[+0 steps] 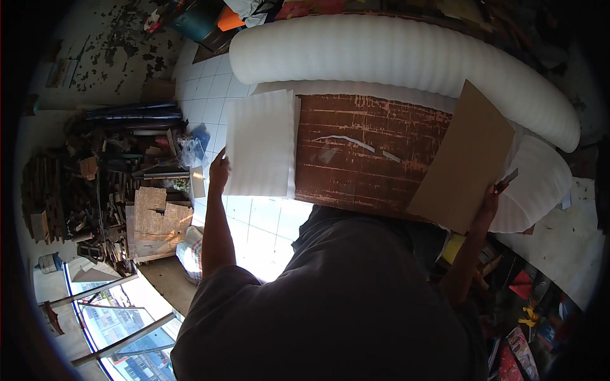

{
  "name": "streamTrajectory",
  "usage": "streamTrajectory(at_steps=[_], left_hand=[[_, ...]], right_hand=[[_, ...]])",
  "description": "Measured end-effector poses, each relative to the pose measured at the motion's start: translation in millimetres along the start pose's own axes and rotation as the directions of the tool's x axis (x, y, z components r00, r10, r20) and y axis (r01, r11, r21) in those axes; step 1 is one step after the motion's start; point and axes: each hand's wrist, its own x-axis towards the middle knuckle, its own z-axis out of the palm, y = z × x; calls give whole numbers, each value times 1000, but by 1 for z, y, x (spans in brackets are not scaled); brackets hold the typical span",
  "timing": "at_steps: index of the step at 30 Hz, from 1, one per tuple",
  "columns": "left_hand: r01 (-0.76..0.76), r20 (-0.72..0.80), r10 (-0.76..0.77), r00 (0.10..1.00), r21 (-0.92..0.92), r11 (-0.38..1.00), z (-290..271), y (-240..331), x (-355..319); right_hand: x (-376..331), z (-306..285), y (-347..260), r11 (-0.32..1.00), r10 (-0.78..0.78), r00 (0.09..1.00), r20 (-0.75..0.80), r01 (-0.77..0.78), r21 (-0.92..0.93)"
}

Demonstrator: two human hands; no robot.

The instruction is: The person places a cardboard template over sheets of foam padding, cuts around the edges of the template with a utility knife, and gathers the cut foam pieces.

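At the left end of the worn brown tabletop [356, 184], my left hand [220, 170] is closed on the outer edge of a stack of white foam sheets [259, 146]. My right hand [488, 206] grips what looks like a utility knife [508, 180], its grey blade pointing up and to the right. That same hand holds the lower right edge of a brown cardboard sheet [464, 165], which slants across the table's right part. Most fingers of the right hand are hidden. Thin white foam strips [352, 143] lie mid-table.
A long roll of white foam [381, 51] stretches along the table's far side, with its loose end [534, 184] at the right. Wood offcuts [101, 184] are piled at the left beside a torn cardboard piece [159, 219]. White floor tiles [206, 86] show beyond the table.
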Motion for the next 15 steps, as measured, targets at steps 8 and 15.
streamTrajectory(at_steps=[8, 15], left_hand=[[-161, -209, 251, 945, 370, 915, -2, -36, 11], [-244, -456, 541, 706, 561, 791, 23, 24, 13]], right_hand=[[18, -59, -44, 928, -87, 996, -9, 78, -365], [51, -97, -78, 782, -92, 993, 69, 115, -612]])
